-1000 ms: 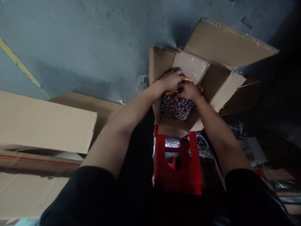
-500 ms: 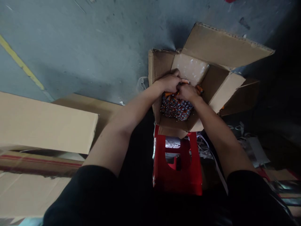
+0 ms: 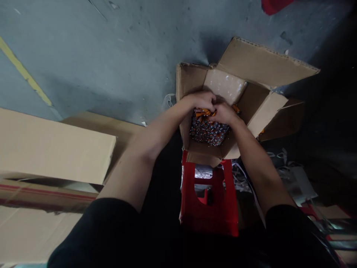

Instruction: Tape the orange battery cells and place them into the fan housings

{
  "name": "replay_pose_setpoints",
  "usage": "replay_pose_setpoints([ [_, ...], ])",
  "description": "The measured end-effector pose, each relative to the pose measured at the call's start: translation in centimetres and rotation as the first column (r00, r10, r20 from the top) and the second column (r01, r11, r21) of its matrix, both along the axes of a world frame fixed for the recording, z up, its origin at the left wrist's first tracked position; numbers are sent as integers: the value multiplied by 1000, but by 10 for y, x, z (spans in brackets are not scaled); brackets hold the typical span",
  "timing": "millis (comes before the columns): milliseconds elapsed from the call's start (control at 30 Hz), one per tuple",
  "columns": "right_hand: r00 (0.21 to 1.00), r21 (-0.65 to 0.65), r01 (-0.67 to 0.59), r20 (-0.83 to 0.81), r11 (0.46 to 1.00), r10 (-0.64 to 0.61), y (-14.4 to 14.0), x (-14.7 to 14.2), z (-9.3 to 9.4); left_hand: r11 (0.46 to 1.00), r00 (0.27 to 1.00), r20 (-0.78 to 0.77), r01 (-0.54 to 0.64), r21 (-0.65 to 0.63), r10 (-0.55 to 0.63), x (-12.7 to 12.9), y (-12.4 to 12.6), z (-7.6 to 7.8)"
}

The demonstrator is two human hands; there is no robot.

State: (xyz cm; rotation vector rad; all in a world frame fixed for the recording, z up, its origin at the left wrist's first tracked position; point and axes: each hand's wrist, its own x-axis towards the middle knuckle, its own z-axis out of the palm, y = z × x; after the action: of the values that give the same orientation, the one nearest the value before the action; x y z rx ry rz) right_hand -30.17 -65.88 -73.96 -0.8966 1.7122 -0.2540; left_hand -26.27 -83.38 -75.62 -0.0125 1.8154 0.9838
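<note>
Head view: right of centre in the frame, an open brown cardboard box (image 3: 193, 77) with flaps spread. Inside, across the lower part of the opening, a packed mass of slim cylindrical pieces with dark, shiny ends (image 3: 209, 130); along the upper edge of that mass, several orange cylindrical pieces (image 3: 202, 112) lying crosswise, and just right of the knuckles, a separate orange-and-black piece (image 3: 236, 108). Left hand (image 3: 205, 99) in the box from the left side, fingers curled down; right hand (image 3: 224, 112) close against or just beside the left, also curled, fingertips among the orange pieces. Cannot tell any firm grip in either, with fingertips hidden and light dim. Just below the box in the frame, a red plastic stool with cut-outs (image 3: 209, 223); cannot tell any load on the stool from this angle. Likely trouble, by judgement: knocking the packed ends out of line through pushing too hard at the upper edge; trapping or dropping a piece through crowded fingers; shifting the box through forearm pressure on the left wall or lower right flap (image 3: 267, 113).
</note>
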Motion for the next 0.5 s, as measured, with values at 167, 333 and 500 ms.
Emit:
replay_pose_setpoints([
  [167, 983, -18, 154, 106, 988, -151, 23, -13, 62, 976, 995, 78, -70, 207, 55, -14, 5, 46],
  [333, 833, 105, 467, 279, 878, -477, 97, -43, 170, 809, 973, 133, -231, 541, 189, -34, 68, 104],
  [500, 677, 343, 634, 185, 693, -712, 190, -75, 191, 725, 932, 236, -363, 585, 276, -70, 186, 104],
])
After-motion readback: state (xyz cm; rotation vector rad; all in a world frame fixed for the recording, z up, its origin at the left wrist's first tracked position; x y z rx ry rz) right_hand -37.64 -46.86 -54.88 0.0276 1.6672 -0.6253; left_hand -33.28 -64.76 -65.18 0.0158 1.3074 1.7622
